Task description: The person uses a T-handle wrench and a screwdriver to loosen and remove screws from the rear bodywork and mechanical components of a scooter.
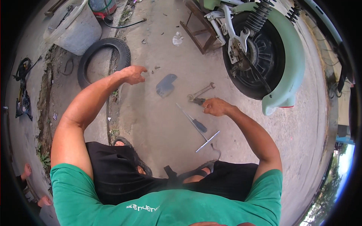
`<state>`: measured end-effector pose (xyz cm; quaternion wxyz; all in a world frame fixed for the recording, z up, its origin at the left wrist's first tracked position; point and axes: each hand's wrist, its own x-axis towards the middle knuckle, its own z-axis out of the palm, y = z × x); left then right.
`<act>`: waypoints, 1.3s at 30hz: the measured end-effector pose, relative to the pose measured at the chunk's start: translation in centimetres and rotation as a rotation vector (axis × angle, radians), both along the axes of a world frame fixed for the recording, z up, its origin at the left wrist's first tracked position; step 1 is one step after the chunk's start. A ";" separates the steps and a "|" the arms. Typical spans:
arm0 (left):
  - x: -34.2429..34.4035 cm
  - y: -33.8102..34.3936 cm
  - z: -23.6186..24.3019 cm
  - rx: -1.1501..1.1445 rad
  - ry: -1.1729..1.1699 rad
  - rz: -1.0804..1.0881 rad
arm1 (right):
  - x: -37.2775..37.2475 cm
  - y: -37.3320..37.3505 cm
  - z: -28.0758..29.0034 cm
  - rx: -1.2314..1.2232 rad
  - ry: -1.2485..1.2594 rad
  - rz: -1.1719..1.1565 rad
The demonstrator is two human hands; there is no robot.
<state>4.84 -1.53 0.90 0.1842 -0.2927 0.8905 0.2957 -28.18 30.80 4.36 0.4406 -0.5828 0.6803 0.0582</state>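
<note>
My left hand (134,75) is raised at the right side of a loose black tyre (85,52), its fingers apart and holding nothing. My right hand (215,106) grips pliers (198,101) with dark and yellow handles, their head by an open-ended wrench (205,87) on the concrete. A bluish-grey flat plate (166,85) lies between my hands. Below the pliers lie a dark-handled screwdriver (200,125) and a metal T-handle wrench (207,141).
A mint-green scooter's rear wheel (260,56) stands upper right beside a rusty metal stand (198,34). Upper left are a white bucket (75,34) and a black hose (128,24). A dark bag (23,105) lies left; another person's hands (26,171) show lower left.
</note>
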 end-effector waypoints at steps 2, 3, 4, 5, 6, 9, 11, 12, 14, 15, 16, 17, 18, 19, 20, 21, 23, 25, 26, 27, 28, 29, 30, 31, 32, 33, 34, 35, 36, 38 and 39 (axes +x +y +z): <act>-0.1 0.2 -0.9 -0.032 0.068 -0.133 | 0.4 -0.3 0.1 0.009 -0.004 -0.012; -0.7 0.6 -0.6 -0.031 0.068 -0.138 | 0.2 -0.1 0.1 0.001 0.005 0.012; -1.2 1.1 -0.3 -0.021 0.049 -0.158 | 0.0 0.0 0.0 -0.007 0.013 0.036; -1.7 1.4 0.1 -0.012 0.030 -0.179 | -0.2 0.1 -0.1 -0.006 0.013 0.031; -1.9 1.5 0.3 -0.013 0.029 -0.181 | -0.4 0.1 -0.3 0.014 0.042 0.048; -2.1 1.3 0.3 0.007 -0.039 -0.169 | -1.0 -0.1 -1.0 0.027 0.079 0.072; -1.0 0.3 -1.3 -0.039 0.002 -0.172 | -1.1 -0.4 -1.3 0.016 0.086 0.087; -1.0 0.2 -1.4 -0.038 0.003 -0.176 | -1.2 -0.3 -1.4 0.001 0.080 0.064; -1.1 0.0 -1.7 -0.044 -0.003 -0.178 | -1.5 -0.1 -1.6 -0.013 0.074 0.037; -1.2 -0.1 -1.7 -0.044 -0.002 -0.180 | -1.5 0.0 -1.8 -0.013 0.088 0.051; -1.3 -0.1 -1.7 -0.041 -0.017 -0.175 | -1.6 0.0 -1.9 -0.014 0.102 0.065; -1.4 -0.2 -1.7 -0.039 -0.032 -0.169 | -1.7 0.0 -2.0 -0.014 0.103 0.065; -1.6 0.0 -1.4 -0.038 -0.031 -0.171 | -1.7 0.1 -2.1 -0.002 0.128 0.084; -1.9 0.2 -1.1 -0.033 -0.023 -0.183 | -1.8 0.2 -2.1 0.011 0.153 0.103; -2.3 0.4 -0.8 -0.028 -0.015 -0.196 | -1.8 0.3 -2.2 0.012 0.153 0.101; -2.2 0.4 -0.9 -0.029 -0.016 -0.193 | -1.6 0.1 -1.9 0.039 0.194 0.078; -2.1 0.5 -1.0 -0.016 -0.013 -0.176 | -1.1 -0.3 -1.2 0.065 0.234 0.057; -2.1 0.6 -1.0 -0.021 -0.020 -0.174 | 0.4 -1.0 0.9 0.063 0.486 0.011; -2.1 0.8 -0.9 -0.027 -0.024 -0.175 | 0.7 -1.1 0.9 0.063 0.487 0.009; -2.2 0.8 -0.9 -0.029 -0.022 -0.177 | 0.8 -1.2 1.1 0.034 0.583 0.059; -2.1 0.8 -0.9 -0.024 -0.017 -0.180 | 1.0 -1.3 1.2 0.005 0.680 0.109; -2.1 0.7 -0.9 -0.019 -0.011 -0.183 | 1.2 -1.4 1.3 0.004 0.681 0.106; -2.1 0.7 -0.9 -0.021 -0.012 -0.185 | 1.5 -1.6 1.5 0.000 0.708 0.115; -2.2 0.7 -0.9 -0.019 -0.004 -0.185 | 1.7 -1.8 1.7 -0.004 0.735 0.124; -2.2 0.7 -0.9 -0.017 0.005 -0.186 | 2.0 -1.9 1.8 -0.004 0.734 0.122; -2.3 0.8 -0.9 -0.018 0.007 -0.189 | 2.1 -2.0 1.9 0.002 0.757 0.142; -2.5 1.0 -0.9 -0.014 0.006 -0.181 | 2.2 -2.1 2.0 0.009 0.780 0.162; -2.7 1.1 -0.9 -0.009 0.006 -0.173 | 2.3 -2.1 2.2 0.009 0.783 0.159; -2.8 1.2 -0.7 -0.012 0.005 -0.172 | 2.5 -2.1 2.4 0.011 0.811 0.175; -3.0 1.3 -0.3 -0.015 -0.026 -0.167 | 2.6 -2.3 2.9 0.011 0.839 0.191; -3.0 1.2 -0.4 -0.015 -0.026 -0.166 | 2.9 -2.5 3.9 0.032 0.843 0.186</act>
